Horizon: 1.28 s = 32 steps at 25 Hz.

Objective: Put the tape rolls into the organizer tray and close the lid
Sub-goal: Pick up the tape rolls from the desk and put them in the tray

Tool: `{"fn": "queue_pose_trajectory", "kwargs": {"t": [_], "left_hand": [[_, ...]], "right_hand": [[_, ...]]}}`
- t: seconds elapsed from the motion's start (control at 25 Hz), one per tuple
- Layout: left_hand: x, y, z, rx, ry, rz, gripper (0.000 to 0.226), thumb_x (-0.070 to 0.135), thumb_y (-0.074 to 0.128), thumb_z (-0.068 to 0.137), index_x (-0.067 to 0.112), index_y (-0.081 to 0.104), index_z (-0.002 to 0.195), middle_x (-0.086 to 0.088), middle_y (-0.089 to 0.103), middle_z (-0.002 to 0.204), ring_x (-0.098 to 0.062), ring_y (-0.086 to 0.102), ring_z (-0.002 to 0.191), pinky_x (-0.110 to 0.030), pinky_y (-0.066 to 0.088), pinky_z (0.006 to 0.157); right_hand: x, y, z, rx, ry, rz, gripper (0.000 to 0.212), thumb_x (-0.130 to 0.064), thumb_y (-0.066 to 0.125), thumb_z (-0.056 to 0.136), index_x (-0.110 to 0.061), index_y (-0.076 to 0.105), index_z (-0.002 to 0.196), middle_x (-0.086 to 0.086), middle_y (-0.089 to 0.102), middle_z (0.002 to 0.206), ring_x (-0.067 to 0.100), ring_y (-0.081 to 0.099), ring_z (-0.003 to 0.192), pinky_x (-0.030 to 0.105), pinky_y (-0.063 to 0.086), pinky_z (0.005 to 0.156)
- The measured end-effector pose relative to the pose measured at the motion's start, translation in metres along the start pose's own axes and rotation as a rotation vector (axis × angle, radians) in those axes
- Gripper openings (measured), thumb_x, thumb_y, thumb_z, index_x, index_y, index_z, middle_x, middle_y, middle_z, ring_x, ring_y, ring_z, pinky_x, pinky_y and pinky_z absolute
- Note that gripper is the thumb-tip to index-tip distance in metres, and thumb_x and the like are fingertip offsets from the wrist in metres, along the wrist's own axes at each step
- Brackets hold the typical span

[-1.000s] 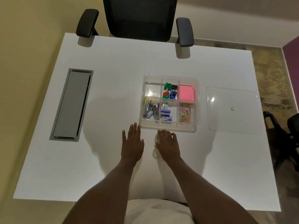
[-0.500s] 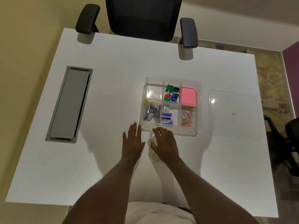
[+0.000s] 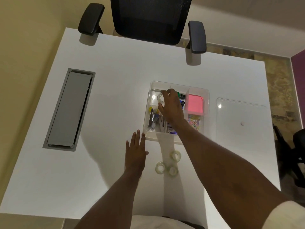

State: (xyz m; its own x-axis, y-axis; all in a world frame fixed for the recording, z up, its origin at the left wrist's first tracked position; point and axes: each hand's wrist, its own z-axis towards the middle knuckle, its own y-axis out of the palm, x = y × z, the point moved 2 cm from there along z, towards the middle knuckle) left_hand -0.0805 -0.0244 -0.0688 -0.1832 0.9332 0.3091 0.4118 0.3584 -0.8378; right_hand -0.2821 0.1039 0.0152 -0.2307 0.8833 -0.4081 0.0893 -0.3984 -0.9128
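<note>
On a white table (image 3: 115,66), with a black office chair (image 3: 151,19) at its far edge, cream walls, and stone-patterned floor off to the right, the clear organizer tray (image 3: 207,96) sits right of centre, its lid (image 3: 241,119) flat on the table just to its right. The right hand (image 3: 170,106) pinches one clear tape roll (image 3: 160,97) over the tray's far-left compartment. The left hand (image 3: 135,151) lies flat, fingers spread, holding nothing. Three more tape rolls (image 3: 168,164) rest near the tray's near edge. A grey cable hatch (image 3: 69,109) is set into the table's left side.

An office: white desk (image 3: 115,80) with cable hatch (image 3: 69,109), mesh swivel chair (image 3: 148,19), stationery-filled organizer tray (image 3: 179,85).
</note>
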Motion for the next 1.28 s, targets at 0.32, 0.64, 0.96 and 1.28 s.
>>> {"fn": "queue_pose_trajectory", "kwargs": {"t": [0.32,0.64,0.96,1.28], "left_hand": [[-0.006,0.014,0.004,0.027,-0.011,-0.024,0.095,0.034,0.069,0.093,0.019,0.005,0.162,-0.007,-0.008,0.170,-0.029,-0.008,0.157,-0.056,0.012,0.126],[-0.009,0.017,0.006,0.023,-0.019,-0.044,0.095,0.034,0.067,0.094,0.021,0.002,0.162,-0.005,-0.012,0.169,-0.028,-0.011,0.156,-0.056,0.010,0.127],[-0.006,0.011,0.004,0.015,-0.012,-0.031,0.094,0.034,0.068,0.094,0.020,0.004,0.162,-0.005,-0.012,0.168,-0.027,-0.011,0.156,-0.055,0.008,0.126],[-0.001,-0.002,0.001,-0.016,-0.005,0.006,0.091,0.034,0.067,0.095,0.018,0.008,0.162,-0.008,-0.005,0.171,-0.028,-0.004,0.158,-0.056,0.012,0.126]], "right_hand": [[0.005,0.045,0.069,-0.194,0.125,-0.071,0.039,-0.004,0.065,0.087,-0.004,0.053,0.125,0.016,0.056,0.120,0.032,0.052,0.114,0.039,0.048,0.085],[0.008,0.061,0.077,-0.192,0.130,-0.127,0.033,0.001,0.064,0.087,-0.005,0.055,0.118,0.015,0.057,0.115,0.032,0.057,0.106,0.038,0.049,0.081],[-0.005,0.014,0.025,0.025,-0.035,-0.181,0.028,-0.004,0.076,0.075,-0.006,0.066,0.101,0.011,0.065,0.097,0.029,0.060,0.088,0.040,0.049,0.072],[0.004,-0.004,-0.105,0.045,-0.141,-0.147,0.016,-0.019,0.068,0.091,-0.010,0.065,0.104,0.009,0.065,0.097,0.023,0.060,0.086,0.036,0.053,0.073]]}}
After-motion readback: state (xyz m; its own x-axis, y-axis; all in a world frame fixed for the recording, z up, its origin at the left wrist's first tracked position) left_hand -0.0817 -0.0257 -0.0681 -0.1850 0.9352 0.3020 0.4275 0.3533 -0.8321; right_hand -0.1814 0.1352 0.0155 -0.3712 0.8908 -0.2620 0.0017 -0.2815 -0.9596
